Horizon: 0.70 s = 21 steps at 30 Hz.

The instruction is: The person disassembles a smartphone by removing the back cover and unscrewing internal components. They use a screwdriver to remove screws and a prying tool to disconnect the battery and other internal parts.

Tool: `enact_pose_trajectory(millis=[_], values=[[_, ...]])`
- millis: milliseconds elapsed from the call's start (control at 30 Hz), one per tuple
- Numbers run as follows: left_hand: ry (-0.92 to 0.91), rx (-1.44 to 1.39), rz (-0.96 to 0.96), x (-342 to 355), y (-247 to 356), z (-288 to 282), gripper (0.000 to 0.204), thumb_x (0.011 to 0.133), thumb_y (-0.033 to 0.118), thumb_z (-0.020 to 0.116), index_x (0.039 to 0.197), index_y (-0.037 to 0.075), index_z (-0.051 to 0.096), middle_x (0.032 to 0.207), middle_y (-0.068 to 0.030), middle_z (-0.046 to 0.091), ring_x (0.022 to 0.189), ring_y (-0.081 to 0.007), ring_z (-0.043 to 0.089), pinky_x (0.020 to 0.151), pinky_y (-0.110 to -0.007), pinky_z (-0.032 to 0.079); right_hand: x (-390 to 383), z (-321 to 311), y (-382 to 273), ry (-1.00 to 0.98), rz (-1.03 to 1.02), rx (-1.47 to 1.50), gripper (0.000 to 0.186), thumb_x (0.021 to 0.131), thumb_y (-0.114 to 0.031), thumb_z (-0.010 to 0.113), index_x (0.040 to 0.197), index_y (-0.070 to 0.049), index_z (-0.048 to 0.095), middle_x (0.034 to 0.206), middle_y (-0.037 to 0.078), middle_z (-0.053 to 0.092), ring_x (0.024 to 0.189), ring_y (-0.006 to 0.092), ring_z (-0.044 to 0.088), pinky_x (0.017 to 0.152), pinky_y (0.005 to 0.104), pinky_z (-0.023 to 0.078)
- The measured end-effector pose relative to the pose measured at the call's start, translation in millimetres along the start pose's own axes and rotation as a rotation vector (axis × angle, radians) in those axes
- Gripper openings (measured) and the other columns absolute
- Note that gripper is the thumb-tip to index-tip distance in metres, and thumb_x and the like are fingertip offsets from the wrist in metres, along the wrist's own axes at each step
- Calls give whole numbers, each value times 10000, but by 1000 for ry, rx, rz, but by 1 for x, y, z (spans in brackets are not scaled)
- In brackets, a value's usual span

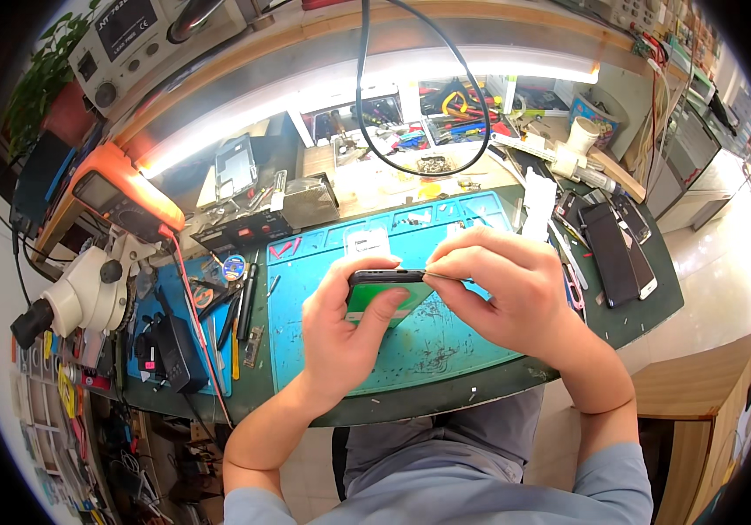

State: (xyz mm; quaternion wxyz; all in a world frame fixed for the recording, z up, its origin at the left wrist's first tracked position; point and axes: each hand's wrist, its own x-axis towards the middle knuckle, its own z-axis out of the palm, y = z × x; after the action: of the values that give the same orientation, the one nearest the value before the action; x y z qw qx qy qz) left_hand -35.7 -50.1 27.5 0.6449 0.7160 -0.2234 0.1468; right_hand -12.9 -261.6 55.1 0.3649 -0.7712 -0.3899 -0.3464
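My left hand (340,328) is closed round a dark phone (382,278) with a bright green face, holding it tilted up with its bottom edge and port on top, over the blue repair mat (305,350). My right hand (507,289) pinches a thin, small metal tool (447,278) at the phone's right end; its tip is too small to make out. Behind my hands, small parts lie in the mat's compartments, beside a pale tray (365,241).
An orange multimeter (126,197), a white microscope (73,297) and a smaller tool-strewn mat (170,280) are at the left. Several phones (612,262) lie at the right. A black cable loop (362,87) hangs above the bench (656,297). A wooden cabinet (699,376) stands lower right.
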Motion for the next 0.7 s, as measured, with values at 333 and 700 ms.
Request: enact_pose_trajectory(millis=[333, 700], values=[[-1, -8, -33, -1, 0, -2, 270, 1004, 84, 745, 1246, 1, 656, 1045, -98, 767, 954, -145, 750, 779, -287, 627, -5, 6, 4, 81, -284, -244, 232, 763, -52, 748, 988, -3, 717, 1005, 83, 691, 733, 176, 693, 587, 300, 555], [12, 119, 180, -12, -8, -4, 321, 934, -17, 776, 1230, -5, 652, 1091, -143, 770, 987, -213, 769, 842, -313, 609, -9, 2, -16, 34, -260, -258, 239, 751, -60, 751, 975, 18, 725, 1001, 92, 694, 805, 187, 720, 653, 283, 590]])
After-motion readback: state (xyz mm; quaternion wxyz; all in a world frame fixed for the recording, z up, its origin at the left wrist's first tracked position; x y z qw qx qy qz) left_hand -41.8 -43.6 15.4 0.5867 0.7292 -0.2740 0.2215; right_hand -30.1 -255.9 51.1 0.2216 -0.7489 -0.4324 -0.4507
